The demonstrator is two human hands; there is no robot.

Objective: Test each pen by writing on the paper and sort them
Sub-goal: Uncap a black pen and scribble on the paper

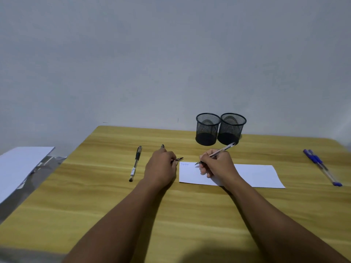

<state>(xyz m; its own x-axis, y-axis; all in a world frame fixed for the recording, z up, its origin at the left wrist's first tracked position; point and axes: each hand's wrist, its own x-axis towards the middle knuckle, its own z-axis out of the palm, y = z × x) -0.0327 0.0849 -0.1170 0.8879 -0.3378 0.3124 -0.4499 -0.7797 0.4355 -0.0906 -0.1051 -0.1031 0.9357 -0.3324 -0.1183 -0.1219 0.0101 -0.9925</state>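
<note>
My right hand (216,165) grips a clear-barrelled pen (222,150), its tip touching the white paper (256,176) near the paper's top left, beside a faint scribble (184,164). My left hand (161,167) lies just left of the paper and holds a dark pen (177,159); one end pokes out toward the paper and another dark end shows above the knuckles. A black-capped pen (135,164) lies on the table left of that hand. Two blue-capped pens (322,167) lie at the far right.
Two black mesh pen cups (207,130) (232,129) stand side by side at the back of the wooden table (114,205), behind my right hand. A white sheet on a grey surface (20,164) sits off the table's left edge. A plain wall is behind.
</note>
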